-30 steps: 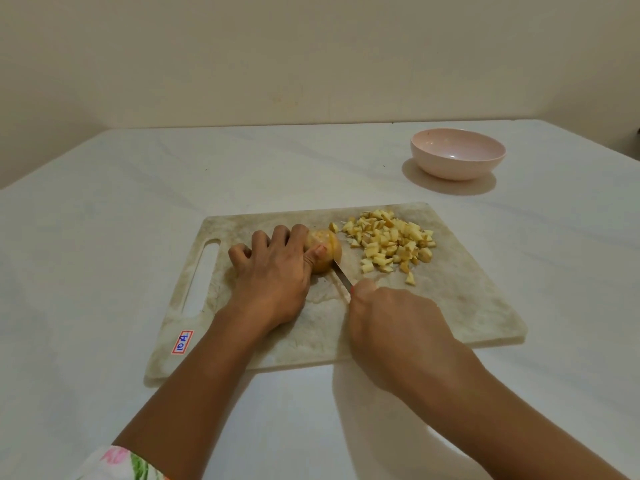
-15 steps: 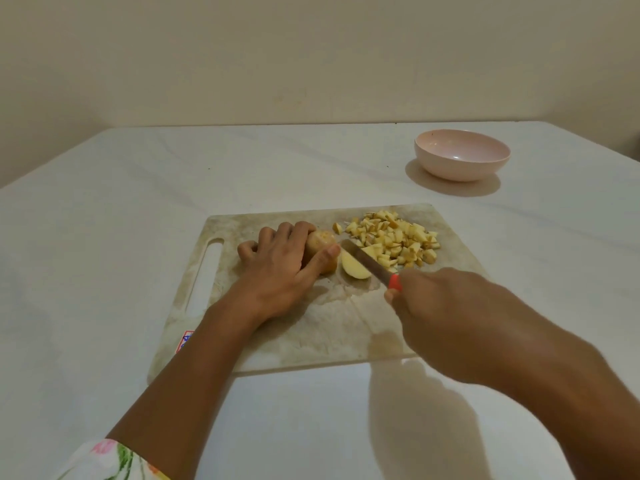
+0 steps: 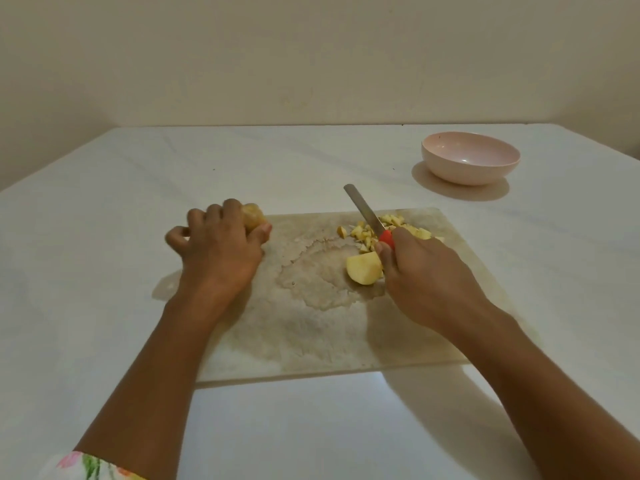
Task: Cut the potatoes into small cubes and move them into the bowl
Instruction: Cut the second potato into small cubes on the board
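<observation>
At the lower left corner a floral sleeve (image 3: 86, 466) is seen on the white table (image 3: 104, 202). The left hand (image 3: 221, 252) is placed over the far left corner of the cutting board (image 3: 311, 327), and its fingers and thumb are curled round an unpeeled potato piece (image 3: 252, 216), which is gripped against the board's far edge. A wet, stained patch is shown in the middle of the board. To the right of that patch a cut potato chunk (image 3: 363, 269) is laid on the board with its pale face up, just beside the right hand (image 3: 429, 271). The knife (image 3: 365, 211) is held in that hand, with the fingers closed round its red handle (image 3: 386, 237); the blade is raised and pointed away to the left, above the board's far edge. The small potato cubes (image 3: 394, 220) are heaped on the far right part of the board, partly hidden behind the hand and the blade. Further right and well apart from the board, the pink bowl (image 3: 467, 176) is set upright on the table, and no potato is seen inside it.
</observation>
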